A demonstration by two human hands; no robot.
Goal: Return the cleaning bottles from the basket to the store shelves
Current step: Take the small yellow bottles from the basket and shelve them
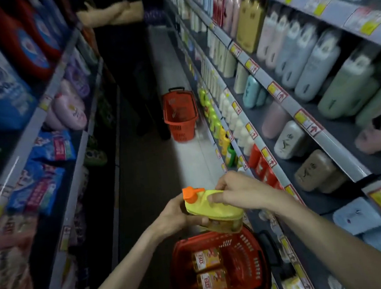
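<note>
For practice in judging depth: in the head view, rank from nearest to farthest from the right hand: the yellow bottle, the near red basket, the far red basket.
1. yellow bottle, held in the right hand.
2. near red basket, low, beneath the bottle.
3. far red basket, farther down the aisle.

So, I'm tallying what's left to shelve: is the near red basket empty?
Not empty. Two labelled bottles lie in the basket; the yellow bottle is out, gripped by the left hand and right hand.
</note>
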